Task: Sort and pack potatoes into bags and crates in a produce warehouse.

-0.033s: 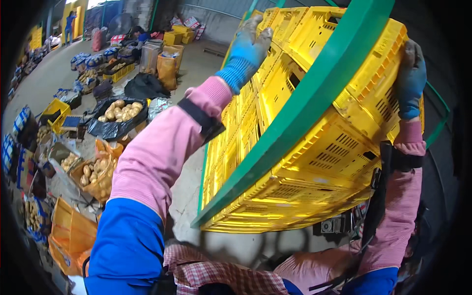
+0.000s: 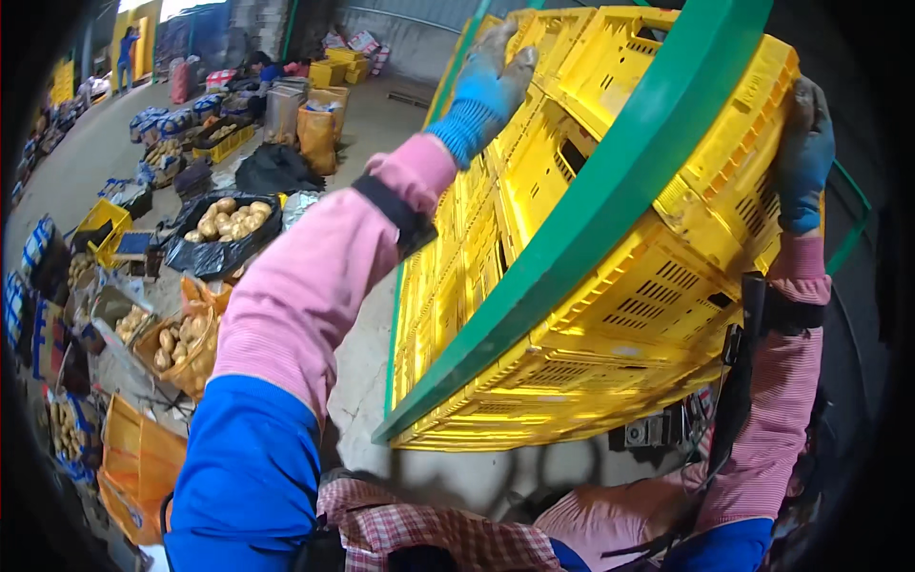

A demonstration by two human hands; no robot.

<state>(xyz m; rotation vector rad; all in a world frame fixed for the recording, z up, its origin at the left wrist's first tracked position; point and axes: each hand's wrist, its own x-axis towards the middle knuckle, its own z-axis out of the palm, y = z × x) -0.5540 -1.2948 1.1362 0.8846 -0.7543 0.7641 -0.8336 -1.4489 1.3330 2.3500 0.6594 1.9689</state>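
Observation:
In the head view a tall stack of yellow plastic crates (image 2: 634,296) stands in front of me, crossed by a long green metal bar (image 2: 610,191). My left hand (image 2: 493,76), in a blue glove with grimy fingertips, has its bent fingers gripping a crate at the upper left. On the far right, my right hand (image 2: 803,148), gloved alike, grips the side of the upper crate (image 2: 729,114). Both forearms reach up from the lower edge in pink sleeves with black straps and blue covers.
Potatoes fill a black bag (image 2: 224,224) and orange sacks (image 2: 181,338) on the floor (image 2: 360,381) at left, among striped bags and a low yellow crate (image 2: 105,224). A person (image 2: 127,57) stands by the far doorway; another (image 2: 267,69) crouches at the back. Dark equipment (image 2: 648,431) sits behind the stack.
Both hands and the top of the crate stack sit slightly higher and further right in the picture. The background has shifted a little upward. Both grips look the same.

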